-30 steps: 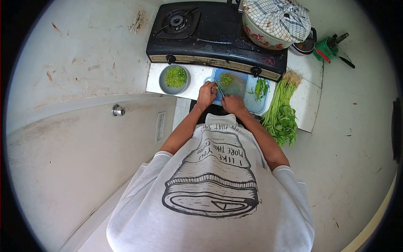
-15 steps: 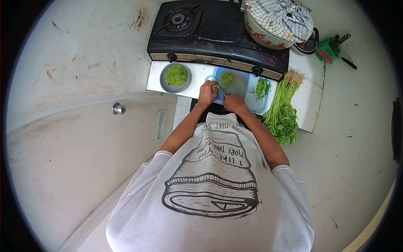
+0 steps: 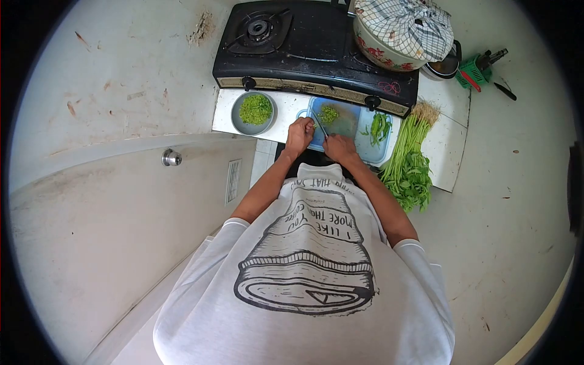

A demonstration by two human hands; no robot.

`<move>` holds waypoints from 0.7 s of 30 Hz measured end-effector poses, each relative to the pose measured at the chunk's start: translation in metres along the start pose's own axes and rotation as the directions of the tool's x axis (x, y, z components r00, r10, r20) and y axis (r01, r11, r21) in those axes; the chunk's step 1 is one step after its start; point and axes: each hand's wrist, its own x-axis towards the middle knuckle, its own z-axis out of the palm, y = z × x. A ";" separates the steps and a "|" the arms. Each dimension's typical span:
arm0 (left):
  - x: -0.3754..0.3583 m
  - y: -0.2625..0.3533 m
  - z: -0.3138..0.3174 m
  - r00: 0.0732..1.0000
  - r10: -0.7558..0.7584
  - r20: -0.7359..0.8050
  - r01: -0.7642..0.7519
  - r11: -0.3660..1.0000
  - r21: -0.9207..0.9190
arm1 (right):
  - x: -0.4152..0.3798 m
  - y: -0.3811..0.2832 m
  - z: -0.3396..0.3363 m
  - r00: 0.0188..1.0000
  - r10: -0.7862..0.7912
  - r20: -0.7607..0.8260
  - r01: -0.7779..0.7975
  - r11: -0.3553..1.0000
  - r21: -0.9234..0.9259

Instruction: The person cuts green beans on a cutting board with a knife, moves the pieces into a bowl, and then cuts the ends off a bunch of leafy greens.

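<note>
My right hand (image 3: 339, 148) is wrapped round the handle of a knife (image 3: 319, 125), whose blade points up and left across a blue cutting board (image 3: 348, 129). Close by on the left, my left hand (image 3: 300, 135) is closed at the board's edge. A little green shows at its fingertips beside the blade, so it seems to grip some greens, mostly hidden by the fingers. Just beyond the blade lies a small heap of chopped greens (image 3: 328, 114). Longer green pieces (image 3: 381, 128) rest at the right, in a light blue tray (image 3: 372, 152) partly under the board.
A grey bowl (image 3: 273, 118) of finely chopped greens stands at the left. Leafy greens with roots (image 3: 409, 155) lie at the right. Behind is a black gas stove (image 3: 316, 45) bearing a cloth-covered pot (image 3: 389, 58). A green basket (image 3: 474, 72) sits far right.
Both hands stay almost in place. The knife blade has tilted slightly beside my left fingertips; little else differs.
</note>
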 end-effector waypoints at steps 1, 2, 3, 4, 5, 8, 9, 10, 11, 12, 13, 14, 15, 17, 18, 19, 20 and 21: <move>0.000 0.000 0.000 1.000 0.004 0.001 -0.004 1.000 -0.002 | 0.000 0.001 0.000 1.000 -0.006 -0.004 0.006 1.000 0.004; 0.001 0.000 -0.001 1.000 0.009 0.001 -0.009 1.000 -0.004 | -0.001 0.001 0.000 1.000 -0.013 -0.008 0.013 1.000 0.009; 0.002 0.001 -0.002 1.000 0.004 0.005 -0.004 1.000 0.019 | -0.001 0.000 -0.001 1.000 -0.023 -0.006 0.023 1.000 0.009; 0.002 0.003 -0.003 1.000 -0.001 0.010 0.000 0.999 0.042 | -0.002 0.000 -0.001 0.999 -0.032 -0.004 0.032 0.999 0.009; 0.002 0.004 -0.003 1.000 -0.005 0.016 0.004 0.998 0.064 | -0.003 0.001 -0.002 0.999 -0.040 -0.001 0.040 0.999 0.009; 0.001 0.003 0.001 0.999 -0.006 -0.043 0.007 1.000 0.007 | 0.001 0.006 0.015 0.998 -0.049 -0.034 0.050 0.998 0.025; 0.001 0.001 0.003 0.999 -0.009 -0.045 0.009 1.000 0.002 | 0.000 0.004 0.010 0.998 -0.054 -0.021 0.054 0.998 0.025; 0.001 -0.002 0.004 0.999 -0.011 -0.046 0.011 1.000 -0.004 | -0.003 0.003 0.004 0.998 -0.059 -0.007 0.059 0.998 0.025; 0.001 -0.005 0.006 0.999 -0.014 -0.048 0.014 1.000 -0.011 | -0.005 0.001 -0.001 0.998 -0.064 0.007 0.064 0.998 0.025; 0.001 -0.005 0.006 0.999 -0.010 -0.052 0.010 1.000 -0.004 | -0.005 0.001 0.000 0.998 -0.065 0.011 0.065 0.998 0.020; 0.001 -0.006 0.006 0.998 -0.005 -0.056 0.005 1.000 0.002 | -0.005 0.001 0.001 0.998 -0.065 0.015 0.065 0.998 0.015; 0.001 -0.007 0.006 0.998 0.000 -0.059 0.001 1.000 0.008 | -0.004 0.001 0.002 0.998 -0.065 0.019 0.065 0.998 0.010; 0.001 -0.004 0.005 0.998 -0.003 -0.060 0.003 1.000 0.001 | -0.003 0.001 0.002 0.998 -0.059 0.021 0.059 0.998 0.012; 0.000 0.001 0.003 0.998 -0.010 -0.063 0.009 1.000 -0.014 | 0.000 -0.001 0.003 0.999 -0.047 0.026 0.046 0.999 0.016; 0.000 -0.001 0.004 0.998 -0.005 -0.064 0.004 1.000 -0.015 | 0.003 -0.002 0.005 0.999 -0.040 0.024 0.040 0.999 0.017; 0.000 -0.002 0.005 0.998 0.000 -0.065 -0.001 1.000 -0.015 | 0.008 -0.004 0.006 0.999 -0.033 0.022 0.033 0.999 0.018; 0.000 -0.004 0.005 0.998 0.005 -0.066 -0.006 1.000 -0.014 | 0.011 -0.005 0.008 0.999 -0.027 0.019 0.027 0.999 0.021; 0.000 -0.002 0.004 0.998 -0.001 -0.064 0.000 1.000 -0.014 | 0.012 -0.006 0.008 0.999 -0.024 0.032 0.024 1.000 0.019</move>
